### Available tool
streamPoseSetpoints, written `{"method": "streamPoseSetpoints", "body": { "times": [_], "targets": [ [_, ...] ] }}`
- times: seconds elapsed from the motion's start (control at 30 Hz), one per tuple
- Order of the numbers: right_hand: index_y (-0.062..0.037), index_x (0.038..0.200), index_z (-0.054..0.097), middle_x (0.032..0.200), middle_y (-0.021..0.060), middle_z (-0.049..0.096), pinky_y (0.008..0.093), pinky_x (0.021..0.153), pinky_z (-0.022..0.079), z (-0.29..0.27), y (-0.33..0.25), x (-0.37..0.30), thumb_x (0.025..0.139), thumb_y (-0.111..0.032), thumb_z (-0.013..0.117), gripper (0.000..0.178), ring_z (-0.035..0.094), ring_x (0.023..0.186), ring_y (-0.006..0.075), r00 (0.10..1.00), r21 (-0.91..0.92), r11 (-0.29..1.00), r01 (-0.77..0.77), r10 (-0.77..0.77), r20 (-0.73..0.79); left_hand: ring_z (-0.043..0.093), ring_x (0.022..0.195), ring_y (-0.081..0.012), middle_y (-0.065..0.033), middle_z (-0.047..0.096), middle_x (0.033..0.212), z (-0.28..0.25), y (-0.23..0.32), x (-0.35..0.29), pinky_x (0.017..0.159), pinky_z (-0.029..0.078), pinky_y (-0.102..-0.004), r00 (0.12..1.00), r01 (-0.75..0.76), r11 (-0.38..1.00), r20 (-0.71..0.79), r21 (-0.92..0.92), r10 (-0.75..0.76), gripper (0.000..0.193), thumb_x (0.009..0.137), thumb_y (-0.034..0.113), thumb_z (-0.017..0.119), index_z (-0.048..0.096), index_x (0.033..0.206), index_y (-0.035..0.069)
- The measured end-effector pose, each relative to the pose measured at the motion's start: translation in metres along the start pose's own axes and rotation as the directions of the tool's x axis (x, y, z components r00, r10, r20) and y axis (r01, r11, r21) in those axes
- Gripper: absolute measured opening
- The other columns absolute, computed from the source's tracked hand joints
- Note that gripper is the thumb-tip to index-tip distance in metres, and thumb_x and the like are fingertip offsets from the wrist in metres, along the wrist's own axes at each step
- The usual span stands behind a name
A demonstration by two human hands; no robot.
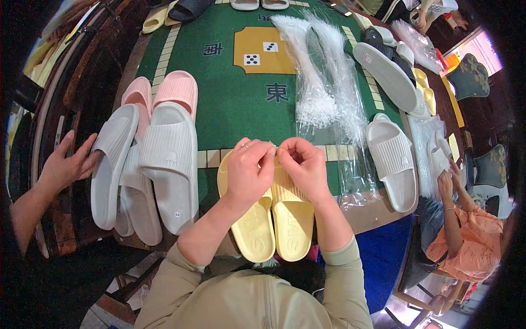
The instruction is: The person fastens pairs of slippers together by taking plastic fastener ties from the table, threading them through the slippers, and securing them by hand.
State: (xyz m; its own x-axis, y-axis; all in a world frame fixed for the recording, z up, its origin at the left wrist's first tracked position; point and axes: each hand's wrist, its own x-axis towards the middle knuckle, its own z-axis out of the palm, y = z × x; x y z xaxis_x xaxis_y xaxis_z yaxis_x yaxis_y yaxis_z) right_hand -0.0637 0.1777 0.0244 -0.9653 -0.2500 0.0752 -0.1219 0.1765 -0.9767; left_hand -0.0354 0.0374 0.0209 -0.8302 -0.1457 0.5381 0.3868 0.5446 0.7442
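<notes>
The green-topped desk (230, 104) fills most of my view, and I stand at its near edge so everything lies within reach. To my left a stack of grey slippers (148, 164) leans over a pink pair (175, 88), soles and straps overlapping, probably to save room. Another person's hand (68, 164) touches the outermost grey one from the side. To my right a bundle of clear plastic ties (323, 71) lies in its wrapper, just beside a single grey slipper (392, 162); more slippers sit along the far edge. Straight in front of me a pair of yellow slippers (274, 219) lies side by side, touching, toes pointing at me and overhanging the desk edge. My left hand (246, 170) and right hand (304, 164) meet above their straps, fingertips pinched together on something too small and thin for me to tell, perhaps one of the ties. Both hands are narrow, closed in a fine pinch.
</notes>
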Motion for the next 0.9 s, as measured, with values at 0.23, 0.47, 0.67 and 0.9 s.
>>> {"method": "streamPoseSetpoints", "body": {
  "times": [0.23, 0.47, 0.67, 0.9],
  "targets": [
    [0.0009, 0.083, 0.061, 0.069, -0.0024, 0.059, 0.0193, 0.054, 0.043, 0.0011, 0.0001, 0.0001, 0.084, -0.004, 0.063, 0.005, 0.051, 0.061, 0.0018, 1.0, 0.038, 0.999, -0.012, 0.011, 0.011, 0.052, 0.059, -0.0271, -0.0112, 0.056, 0.064, 0.0, -0.003, -0.0012, 0.061, 0.042, -0.0357, 1.0, 0.003, 1.0, 0.011, -0.014, -0.003, 0.003, 0.077, -0.003, 0.062, 0.061, 0.079, -0.002],
    [0.0009, 0.083, 0.061, 0.069, -0.0026, 0.058, 0.0195, 0.054, 0.042, 0.0034, 0.0043, -0.0001, 0.084, -0.004, 0.062, 0.005, 0.05, 0.061, 0.0019, 1.0, 0.057, 0.998, -0.012, 0.012, -0.004, 0.055, 0.058, -0.0304, -0.0129, 0.059, 0.065, 0.0011, -0.0008, -0.0011, 0.062, 0.043, -0.0375, 1.0, 0.01, 0.999, 0.001, -0.048, -0.009, 0.005, 0.074, -0.006, 0.058, 0.059, 0.073, -0.001],
    [-0.0002, 0.086, 0.063, 0.071, -0.003, 0.059, 0.0187, 0.054, 0.041, 0.0021, 0.0027, 0.0001, 0.085, -0.006, 0.063, 0.006, 0.05, 0.062, 0.002, 1.0, 0.08, 0.997, -0.016, 0.016, -0.005, 0.054, 0.059, -0.0315, -0.0129, 0.059, 0.066, 0.0014, -0.001, -0.0008, 0.062, 0.042, -0.0381, 0.999, 0.038, 0.997, 0.035, -0.071, -0.035, 0.004, 0.076, -0.004, 0.058, 0.059, 0.075, -0.001],
    [-0.0025, 0.095, 0.063, 0.075, -0.0051, 0.058, 0.0168, 0.053, 0.036, -0.0004, -0.0006, 0.0, 0.086, -0.004, 0.063, 0.009, 0.044, 0.061, -0.0011, 1.0, 0.114, 0.993, -0.001, 0.003, -0.017, 0.055, 0.073, -0.016, -0.006, 0.064, 0.079, -0.0052, -0.0054, -0.0038, 0.069, 0.043, -0.0286, 0.963, 0.271, 0.936, 0.057, -0.226, -0.265, 0.005, 0.086, 0.002, 0.059, 0.062, 0.085, -0.001]
  ]
}}
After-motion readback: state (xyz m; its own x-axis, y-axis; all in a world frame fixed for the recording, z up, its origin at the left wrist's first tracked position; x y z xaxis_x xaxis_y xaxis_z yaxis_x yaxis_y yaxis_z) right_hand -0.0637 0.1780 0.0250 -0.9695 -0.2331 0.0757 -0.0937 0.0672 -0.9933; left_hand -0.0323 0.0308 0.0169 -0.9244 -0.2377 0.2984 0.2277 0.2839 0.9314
